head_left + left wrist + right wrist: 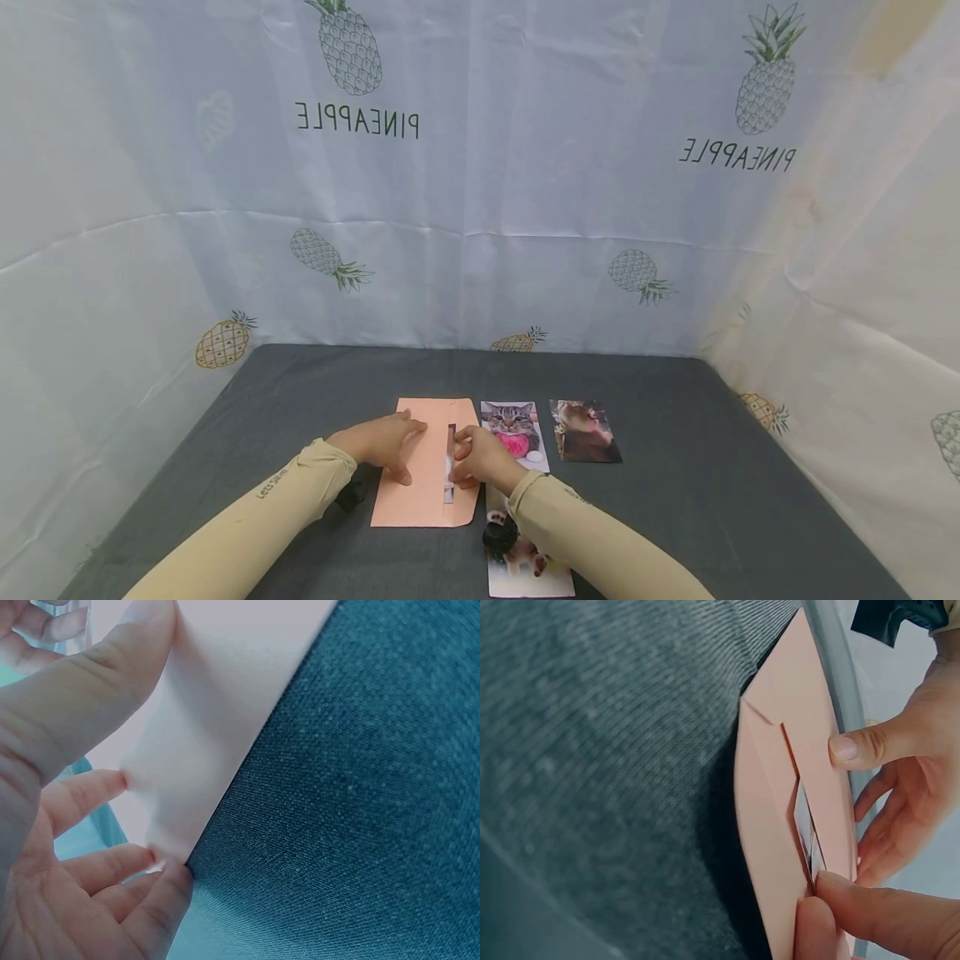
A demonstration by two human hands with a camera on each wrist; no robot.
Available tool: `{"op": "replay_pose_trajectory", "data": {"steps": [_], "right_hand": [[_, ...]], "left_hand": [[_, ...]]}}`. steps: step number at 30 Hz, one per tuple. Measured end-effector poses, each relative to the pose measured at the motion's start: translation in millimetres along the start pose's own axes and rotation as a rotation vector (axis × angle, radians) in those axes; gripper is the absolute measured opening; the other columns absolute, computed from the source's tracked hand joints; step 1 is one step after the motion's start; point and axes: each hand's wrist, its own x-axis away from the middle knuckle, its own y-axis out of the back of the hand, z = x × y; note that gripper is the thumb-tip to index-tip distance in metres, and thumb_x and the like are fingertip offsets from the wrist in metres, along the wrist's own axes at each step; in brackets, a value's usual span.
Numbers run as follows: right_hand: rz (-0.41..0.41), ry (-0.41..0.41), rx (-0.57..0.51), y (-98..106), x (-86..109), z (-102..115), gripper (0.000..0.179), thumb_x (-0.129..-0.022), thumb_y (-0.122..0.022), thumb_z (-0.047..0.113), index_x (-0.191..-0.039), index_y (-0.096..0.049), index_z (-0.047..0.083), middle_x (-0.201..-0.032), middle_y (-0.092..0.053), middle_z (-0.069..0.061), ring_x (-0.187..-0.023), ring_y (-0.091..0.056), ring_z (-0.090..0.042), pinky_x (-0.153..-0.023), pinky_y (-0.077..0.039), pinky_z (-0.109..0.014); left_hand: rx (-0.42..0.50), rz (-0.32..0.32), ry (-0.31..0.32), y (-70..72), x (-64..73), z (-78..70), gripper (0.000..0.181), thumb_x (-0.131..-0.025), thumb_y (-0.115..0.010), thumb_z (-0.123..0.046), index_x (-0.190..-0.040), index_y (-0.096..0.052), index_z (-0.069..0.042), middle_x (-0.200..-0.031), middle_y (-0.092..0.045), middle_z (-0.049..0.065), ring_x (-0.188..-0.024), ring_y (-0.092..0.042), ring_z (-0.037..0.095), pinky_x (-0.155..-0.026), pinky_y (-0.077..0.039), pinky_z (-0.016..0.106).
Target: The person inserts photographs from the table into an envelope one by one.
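Note:
A pink envelope [420, 500] lies on the dark cloth, with a lengthwise opening near its right side. A narrow strip of a photo [449, 494] shows in that opening; most of it is hidden inside. My right hand [483, 460] pinches at the photo strip by the edge of the opening, its thumb and finger close together in the right wrist view. With fingers spread, my left hand [384, 442] rests on the envelope's left part. Right of the envelope lie a cat photo [517, 419] and, partly under my right forearm, another animal photo [510, 575].
A darker photo [588, 442] lies farther right on the dark-cloth table [697, 500]. A white curtain [480, 167] printed with pineapples hangs behind and along the sides. A black wrist device [498, 535] sits by my right wrist.

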Motion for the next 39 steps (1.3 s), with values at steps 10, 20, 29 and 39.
{"op": "replay_pose_trajectory", "data": {"steps": [10, 20, 29, 39], "right_hand": [[-0.002, -0.01, 0.028, 0, -1.6, 0, 0.062, -0.067, -0.077, -0.017, -0.123, -0.053, -0.004, -0.081, -0.057, -0.011, -0.056, -0.061, -0.017, -0.052, -0.057, -0.031], [0.009, -0.022, 0.02, 0, -2.3, 1, 0.063, -0.068, -0.077, -0.016, -0.124, -0.051, -0.004, -0.081, -0.057, -0.011, -0.056, -0.061, -0.017, -0.053, -0.057, -0.031], [0.017, -0.008, -0.014, 4, 0.3, 3, 0.061, -0.07, -0.075, -0.016, -0.124, -0.051, -0.003, -0.08, -0.056, -0.01, -0.056, -0.06, -0.016, -0.053, -0.057, -0.032], [0.055, 0.07, -0.088, 20, 8.3, 7, 0.05, -0.076, -0.074, -0.007, -0.122, -0.056, -0.003, -0.09, -0.059, -0.013, -0.067, -0.063, -0.018, -0.065, -0.059, -0.04]], "left_hand": [[-0.003, -0.002, -0.002, 1.1, 2.8, -1.2, 0.087, -0.069, -0.088, -0.026, -0.143, -0.046, -0.006, -0.155, -0.03, 0.023, -0.144, -0.028, 0.037, -0.112, -0.031, 0.053], [-0.001, 0.001, 0.003, 3.3, 3.4, -2.4, 0.088, -0.069, -0.088, -0.025, -0.143, -0.045, -0.006, -0.155, -0.03, 0.023, -0.144, -0.028, 0.037, -0.112, -0.031, 0.053], [0.001, 0.004, 0.005, 1.8, 3.2, -2.1, 0.087, -0.069, -0.088, -0.026, -0.143, -0.046, -0.008, -0.155, -0.03, 0.022, -0.144, -0.028, 0.036, -0.112, -0.031, 0.053], [-0.009, 0.008, 0.011, 0.9, 1.6, -0.5, 0.088, -0.069, -0.088, -0.028, -0.143, -0.046, -0.009, -0.155, -0.031, 0.021, -0.144, -0.029, 0.035, -0.112, -0.031, 0.052]]}}
